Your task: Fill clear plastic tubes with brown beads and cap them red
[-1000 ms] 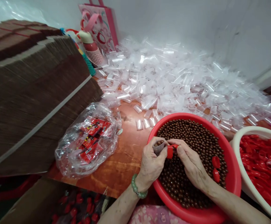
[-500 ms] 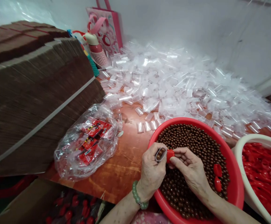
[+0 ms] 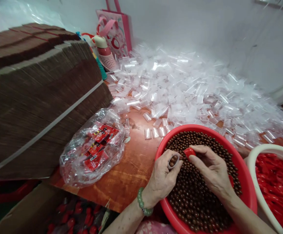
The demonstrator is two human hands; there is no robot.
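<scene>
My left hand (image 3: 162, 175) is wrapped round a clear plastic tube (image 3: 176, 157); its mouth faces up and brown balls (image 3: 173, 161) show inside. Between the thumb and fingers of my right hand (image 3: 211, 169) is a small red plastic cap (image 3: 189, 152), a short way right of the tube and apart from it. Both hands are over a red basin (image 3: 164, 140) filled with round, glossy brown balls (image 3: 192, 201). Part of another red piece (image 3: 231, 180) in the basin shows beside my right hand, which hides the rest.
A heap of clear plastic tubes (image 3: 180, 84) covers the table's back. At the right, a cream basin (image 3: 252, 162) holds red plastic pieces (image 3: 275, 182). A plastic bag (image 3: 68, 165) with red printed packets (image 3: 98, 149) lies left, by strapped brown cardboard (image 3: 41, 97). Behind are a bottle (image 3: 103, 48) and pink bag (image 3: 122, 35).
My right hand has moved the red cap away from the tube, up and right, and turned it. The tube in my left hand has shifted slightly right and tipped more upright.
</scene>
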